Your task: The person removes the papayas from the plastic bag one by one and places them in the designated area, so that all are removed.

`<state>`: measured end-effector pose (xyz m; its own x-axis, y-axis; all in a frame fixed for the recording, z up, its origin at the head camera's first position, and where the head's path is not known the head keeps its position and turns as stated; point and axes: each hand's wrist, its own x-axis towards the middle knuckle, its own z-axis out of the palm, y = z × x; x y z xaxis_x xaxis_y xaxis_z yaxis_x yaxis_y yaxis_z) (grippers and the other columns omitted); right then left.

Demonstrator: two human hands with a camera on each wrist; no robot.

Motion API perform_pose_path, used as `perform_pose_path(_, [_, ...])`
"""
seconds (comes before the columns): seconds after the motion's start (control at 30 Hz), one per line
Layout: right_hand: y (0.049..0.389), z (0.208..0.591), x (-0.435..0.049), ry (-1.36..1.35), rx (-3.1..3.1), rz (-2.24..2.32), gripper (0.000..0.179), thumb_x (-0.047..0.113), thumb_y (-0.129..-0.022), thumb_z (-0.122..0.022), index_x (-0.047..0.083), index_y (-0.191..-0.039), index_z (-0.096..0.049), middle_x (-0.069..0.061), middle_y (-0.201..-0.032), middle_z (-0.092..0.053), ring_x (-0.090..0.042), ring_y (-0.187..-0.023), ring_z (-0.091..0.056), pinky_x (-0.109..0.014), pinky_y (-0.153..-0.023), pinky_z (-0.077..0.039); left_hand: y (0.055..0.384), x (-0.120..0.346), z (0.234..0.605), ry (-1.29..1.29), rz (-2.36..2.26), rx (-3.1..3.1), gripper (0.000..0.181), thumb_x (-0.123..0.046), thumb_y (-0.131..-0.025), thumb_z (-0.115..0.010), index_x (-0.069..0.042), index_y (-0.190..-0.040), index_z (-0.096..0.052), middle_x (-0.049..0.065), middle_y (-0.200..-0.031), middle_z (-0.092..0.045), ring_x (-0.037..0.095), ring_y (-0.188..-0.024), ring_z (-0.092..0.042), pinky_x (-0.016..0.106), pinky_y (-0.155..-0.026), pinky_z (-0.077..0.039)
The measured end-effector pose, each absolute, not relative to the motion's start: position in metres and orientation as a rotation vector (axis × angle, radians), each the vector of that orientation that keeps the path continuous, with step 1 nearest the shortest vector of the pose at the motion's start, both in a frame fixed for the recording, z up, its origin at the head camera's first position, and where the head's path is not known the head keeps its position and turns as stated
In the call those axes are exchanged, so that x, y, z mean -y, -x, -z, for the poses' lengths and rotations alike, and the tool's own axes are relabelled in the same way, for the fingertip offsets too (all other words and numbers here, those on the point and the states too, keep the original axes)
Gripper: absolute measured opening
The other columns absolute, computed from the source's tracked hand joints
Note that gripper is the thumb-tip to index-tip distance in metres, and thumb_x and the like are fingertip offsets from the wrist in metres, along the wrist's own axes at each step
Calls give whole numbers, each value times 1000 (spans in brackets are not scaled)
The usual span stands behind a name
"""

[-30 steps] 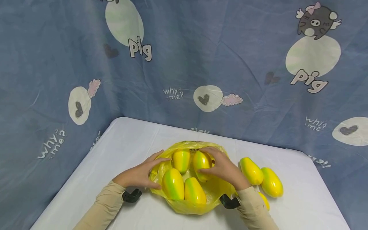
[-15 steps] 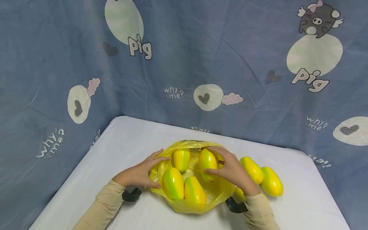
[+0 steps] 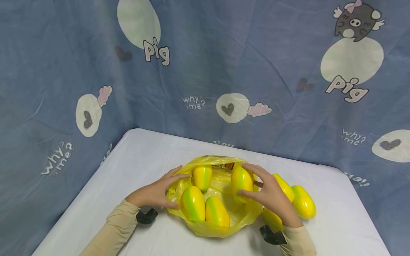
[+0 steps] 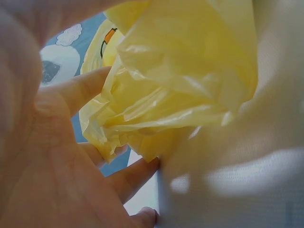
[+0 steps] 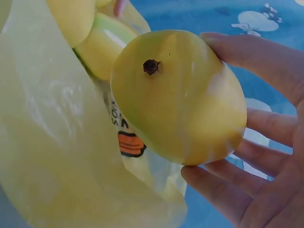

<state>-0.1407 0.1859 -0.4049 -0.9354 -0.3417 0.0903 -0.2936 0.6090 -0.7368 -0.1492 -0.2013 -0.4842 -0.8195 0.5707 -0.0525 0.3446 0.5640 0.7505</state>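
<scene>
My right hand (image 3: 272, 192) holds a yellow-green mango (image 3: 241, 183) at the right side of an open yellow plastic bag (image 3: 211, 233). In the right wrist view the mango (image 5: 180, 104), its dark stem end showing, sits between thumb and fingers beside the bag's wall (image 5: 52, 114). On the left of the bag, my left hand (image 3: 155, 193) spreads its thumb and fingers against the plastic. The left wrist view shows its extended fingers (image 4: 85, 90) touching the crumpled bag (image 4: 175, 71). Within the bag lie three other mangoes, one at the back (image 3: 202, 177) and two nearer the front.
To the right of the bag, three mangoes lie on the white table (image 3: 339, 213); the right arm partly covers some, and one (image 3: 303, 202) shows fully. Black wrist devices (image 3: 146, 216) are worn on both arms. A blue printed curtain (image 3: 179, 78) hangs behind the table.
My right hand has moved rightward with the mango, away from the other mangoes and toward the bag's right rim. The left hand stays where it was.
</scene>
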Motion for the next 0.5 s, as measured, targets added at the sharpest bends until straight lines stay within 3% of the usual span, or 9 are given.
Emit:
perform_pose_path(0.27, [128,403,-206,521,-2825,1285,81,40,-80,-89,23,-150,-54,0,-154,-53,-28,-139,-54,-44,-101,-56,149,201,483,-739,-1118,-2503,98,-41,-72,-90,-23,-157,-43,19,-173,-8,49,-156,-19,74,-115,-30])
perform_pose_path(0.5, [119,401,-223,443,-2860,1288,78,37,-82,-88,23,-150,-53,-4,-155,-52,-29,-138,-54,-45,-99,-57,149,201,484,-726,-1122,-2499,97,-40,-72,-90,-24,-156,-43,18,-174,-7,49,-156,-18,74,-116,-30])
